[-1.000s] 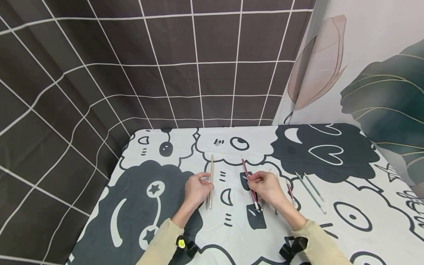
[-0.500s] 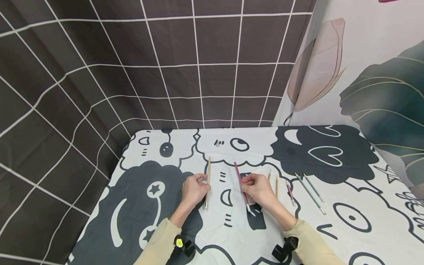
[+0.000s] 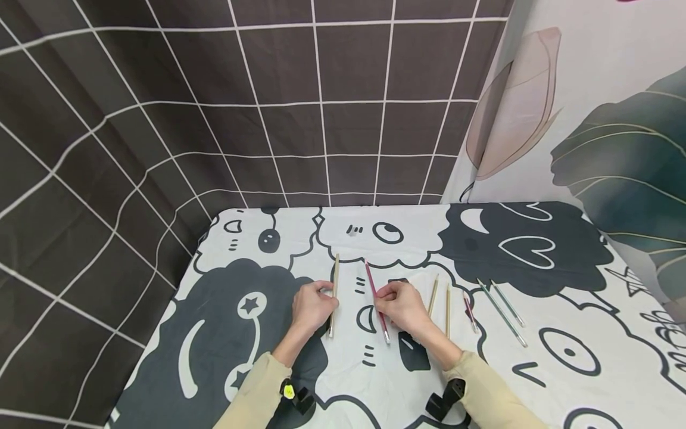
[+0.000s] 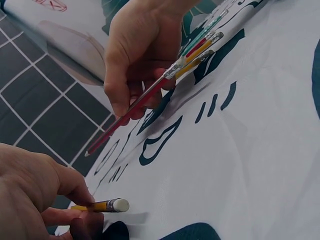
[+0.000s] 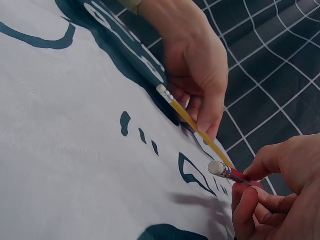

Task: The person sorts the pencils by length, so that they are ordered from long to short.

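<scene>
Red pencil [image 4: 145,96], yellow pencil [image 5: 186,115], both between fingers [image 4: 74,185]

Lettering [image 3: 666,326] on tablecloth [image 3: 418,390] — cut off, illegible.

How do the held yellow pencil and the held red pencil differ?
The yellow pencil is in the left grip, the red pencil in the right grip. In the head view, the yellow pencil's far end leans slightly right; the red pencil's leans more, to the left. Both have white erasers.

Pencils [image 3: 448,310] on a patterned cloth [image 3: 364,384]
</scene>
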`<state>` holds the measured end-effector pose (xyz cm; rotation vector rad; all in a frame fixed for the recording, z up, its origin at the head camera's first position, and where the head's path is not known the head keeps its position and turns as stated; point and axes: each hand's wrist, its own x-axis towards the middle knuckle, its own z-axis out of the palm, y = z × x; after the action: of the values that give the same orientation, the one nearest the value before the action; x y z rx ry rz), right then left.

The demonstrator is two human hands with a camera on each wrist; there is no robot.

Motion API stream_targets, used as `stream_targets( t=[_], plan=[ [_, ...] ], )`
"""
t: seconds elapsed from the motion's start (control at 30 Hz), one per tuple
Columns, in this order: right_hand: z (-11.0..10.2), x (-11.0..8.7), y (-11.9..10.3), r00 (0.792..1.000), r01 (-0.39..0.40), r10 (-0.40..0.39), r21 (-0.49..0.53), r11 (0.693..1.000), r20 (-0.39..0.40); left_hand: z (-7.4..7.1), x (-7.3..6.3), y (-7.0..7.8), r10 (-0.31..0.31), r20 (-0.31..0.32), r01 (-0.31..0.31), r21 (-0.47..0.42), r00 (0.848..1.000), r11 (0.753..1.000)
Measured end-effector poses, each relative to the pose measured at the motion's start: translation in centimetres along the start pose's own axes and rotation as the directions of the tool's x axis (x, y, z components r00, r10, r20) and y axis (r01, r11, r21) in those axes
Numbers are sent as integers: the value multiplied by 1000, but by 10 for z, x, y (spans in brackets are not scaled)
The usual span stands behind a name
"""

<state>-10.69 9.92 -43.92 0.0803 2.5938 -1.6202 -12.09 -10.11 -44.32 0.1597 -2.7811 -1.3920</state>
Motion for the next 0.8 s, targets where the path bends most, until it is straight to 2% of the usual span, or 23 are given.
stream_targets(
  t=[0.27, 0.57, 0.8],
  plan=[
    [12, 2, -2, 1000, 29, -29, -30, 999, 8, 0, 0, -1, 22, -3, -22, 40, 1000, 999],
    [23, 7, -6, 1000, 10, -10, -59, 998, 9, 0, 1, 0, 1, 15, -2, 67, 1000, 998],
    [26, 11, -10, 999, -24, 26, -83, 996, 24, 1, 2, 0, 11, 36, -14, 90, 999, 996]
  ],
)
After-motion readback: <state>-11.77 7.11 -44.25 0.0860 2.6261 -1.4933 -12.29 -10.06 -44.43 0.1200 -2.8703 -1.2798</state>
